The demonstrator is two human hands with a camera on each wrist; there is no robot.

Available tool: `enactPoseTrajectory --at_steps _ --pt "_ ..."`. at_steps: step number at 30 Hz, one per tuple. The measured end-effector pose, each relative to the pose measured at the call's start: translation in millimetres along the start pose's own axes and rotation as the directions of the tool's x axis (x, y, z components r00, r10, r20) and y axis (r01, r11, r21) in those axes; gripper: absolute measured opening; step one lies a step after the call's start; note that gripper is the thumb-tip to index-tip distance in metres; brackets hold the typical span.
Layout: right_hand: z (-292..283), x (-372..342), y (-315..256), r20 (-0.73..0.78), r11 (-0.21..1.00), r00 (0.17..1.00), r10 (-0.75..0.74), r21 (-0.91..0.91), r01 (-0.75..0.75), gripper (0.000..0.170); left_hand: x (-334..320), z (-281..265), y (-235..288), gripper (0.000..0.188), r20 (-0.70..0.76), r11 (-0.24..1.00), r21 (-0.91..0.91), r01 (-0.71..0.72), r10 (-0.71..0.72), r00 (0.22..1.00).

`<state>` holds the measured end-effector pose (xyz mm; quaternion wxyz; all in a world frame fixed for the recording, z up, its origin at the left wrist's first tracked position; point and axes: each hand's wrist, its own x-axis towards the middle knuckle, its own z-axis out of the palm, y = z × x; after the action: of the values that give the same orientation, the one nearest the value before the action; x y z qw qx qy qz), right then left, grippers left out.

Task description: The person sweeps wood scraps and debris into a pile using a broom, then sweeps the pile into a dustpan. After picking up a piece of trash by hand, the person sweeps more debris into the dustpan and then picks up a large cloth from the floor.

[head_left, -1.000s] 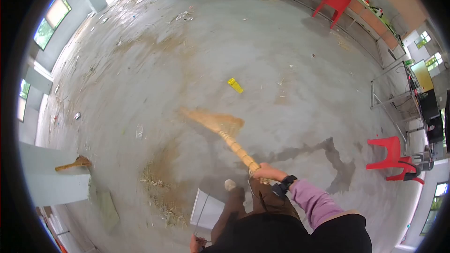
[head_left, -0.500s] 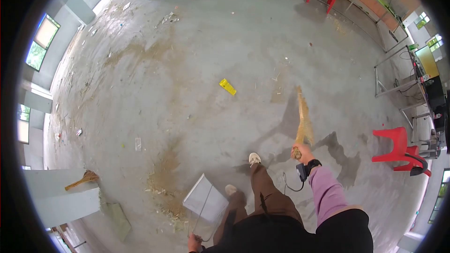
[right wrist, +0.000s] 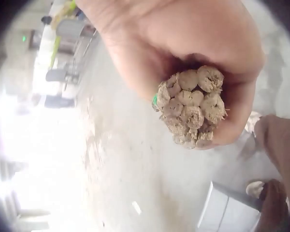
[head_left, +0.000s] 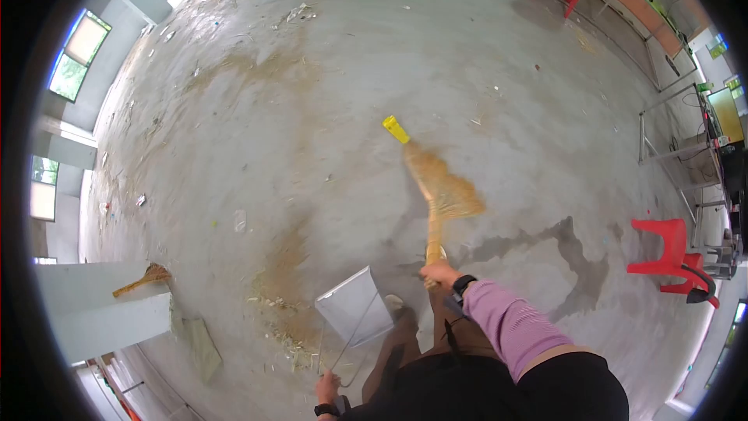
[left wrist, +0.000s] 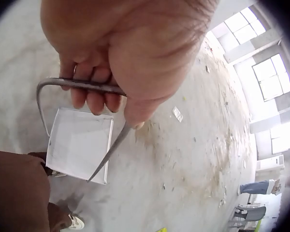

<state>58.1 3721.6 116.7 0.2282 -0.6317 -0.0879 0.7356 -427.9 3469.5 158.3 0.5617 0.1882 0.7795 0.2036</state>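
1. On the grey floor (head_left: 374,47) ahead of the person, the broom (head_left: 442,183) slants forward, its blurred tip at a yellow object (head_left: 395,129); whether they touch, I cannot tell.
2. The right hand (head_left: 440,274) grips the broom near its end, fingers (right wrist: 239,116) wrapped round the bundled stalks. A firm hold with a supple wrist should let the bristles travel low and evenly.
3. The left hand (head_left: 328,387) holds the dustpan (head_left: 358,308) by its metal handle (left wrist: 94,85), fingers curled round the bar. The pan is just beside a shoe (head_left: 395,302); whether its lip meets the floor is unclear, but a flat lip would catch more.
4. Loose debris (head_left: 292,347) lies left of the pan. Short, low strokes would likely scatter less than wide swings; the yellow object probably needs only a light push.
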Motion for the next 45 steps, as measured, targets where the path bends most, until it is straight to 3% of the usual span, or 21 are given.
enactPoseTrajectory --at_steps 1,4,6,7,9,10,13,14,17,20,22,24,26,28,30,31,34,37,39,44,45 --pt "22 10 9 -0.002 0.992 1.0 -0.016 -0.122 0.016 0.014 5 -6 -10 0.03 0.023 0.991 0.107 -0.082 0.08 0.997" --pt "96 -10 -1 0.123 0.876 0.987 -0.104 -0.458 0.15 0.024 -6 -11 4 0.031 0.028 0.942 -0.261 0.209 -0.209 0.978" --pt "136 -38 -29 0.237 0.775 0.967 -0.091 -0.594 0.218 0.026 4 -20 -17 0.031 0.023 0.999 -0.049 0.001 0.0 1.0" --pt "150 -45 -38 0.258 0.815 0.966 -0.029 -0.554 0.172 0.027 4 -21 -17 0.031 0.039 0.993 0.059 -0.106 0.104 0.994" --pt "169 -54 -56 0.304 0.878 0.949 0.09 -0.474 0.069 0.028 -5 -17 -6 0.031 -0.002 0.977 -0.181 0.113 -0.115 0.993" --pt "168 -56 -59 0.37 0.909 0.926 0.073 -0.406 0.091 0.025 -15 -12 10 0.031 0.002 0.93 -0.299 0.216 -0.226 0.974" --pt "156 -73 -67 0.5 0.933 0.866 -0.002 -0.31 0.181 0.023 -12 -15 9 0.031 0.016 0.928 -0.268 0.259 -0.264 0.964" --pt "151 -81 -67 0.463 0.924 0.885 -0.043 -0.318 0.211 0.022 -8 -18 5 0.031 0.046 0.918 -0.29 0.27 -0.269 0.962" --pt "115 -105 -75 0.402 0.906 0.91 -0.099 -0.342 0.249 0.023 10 -31 -7 0.032 0.101 0.898 -0.31 0.312 -0.295 0.95" --pt "54 -113 -73 0.207 0.959 0.971 -0.123 -0.225 0.17 0.017 18 -31 0 0.033 0.105 0.91 -0.264 0.32 -0.303 0.947" --pt "15 -122 -82 0.102 0.972 0.984 -0.143 -0.171 0.159 0.014 29 -29 3 0.035 0.15 0.931 -0.239 0.274 -0.244 0.958" --pt "-23 -134 -96 0.019 0.971 0.984 -0.178 -0.159 0.179 0.013 55 -33 -9 0.037 0.214 0.987 -0.139 0.086 -0.055 0.975" --pt "-60 -125 -94 -0.073 0.974 0.971 -0.226 0.002 0.227 0.015 61 -21 0 0.038 0.228 0.996 -0.094 0.014 0.008 0.974" --pt "-98 -109 -104 -0.175 0.96 0.957 -0.232 0.116 0.254 0.015 47 0 32 0.04 0.178 0.994 -0.098 0.056 -0.038 0.983" --pt "-137 -96 -120 -0.302 0.945 0.936 -0.18 0.209 0.25 0.014 39 22 62 0.04 0.043 0.936 -0.309 0.168 -0.162 0.986" --pt "-158 -91 -127 -0.314 0.925 0.928 -0.198 0.253 0.283 0.014 32 32 72 0.04 -0.011 0.886 -0.409 0.217 -0.243 0.97" --pt "-222 -69 -143 -0.363 0.855 0.908 -0.208 0.384 0.349 0.015 18 59 112 0.039 -0.098 0.893 -0.356 0.275 -0.329 0.939" --pt "-282 -39 -163 -0.369 0.814 0.905 -0.212 0.446 0.373 0.015 22 76 135 0.039 0.005 0.858 -0.467 0.213 -0.238 0.971" --pt "-310 -25 -172 -0.325 0.825 0.913 -0.248 0.422 0.375 0.015 24 91 155 0.037 0.006 0.89 -0.387 0.24 -0.257 0.966" --pt "-277 -20 -202 -0.267 0.925 0.962 -0.056 0.349 0.151 0.013 42 142 201 0.037 0.046 0.914 -0.342 0.219 -0.217 0.975" --pt "-257 -19 -203 -0.266 0.945 0.964 -0.026 0.308 0.111 0.013 48 149 209 0.036 0.064 0.97 -0.201 0.137 -0.127 0.99"
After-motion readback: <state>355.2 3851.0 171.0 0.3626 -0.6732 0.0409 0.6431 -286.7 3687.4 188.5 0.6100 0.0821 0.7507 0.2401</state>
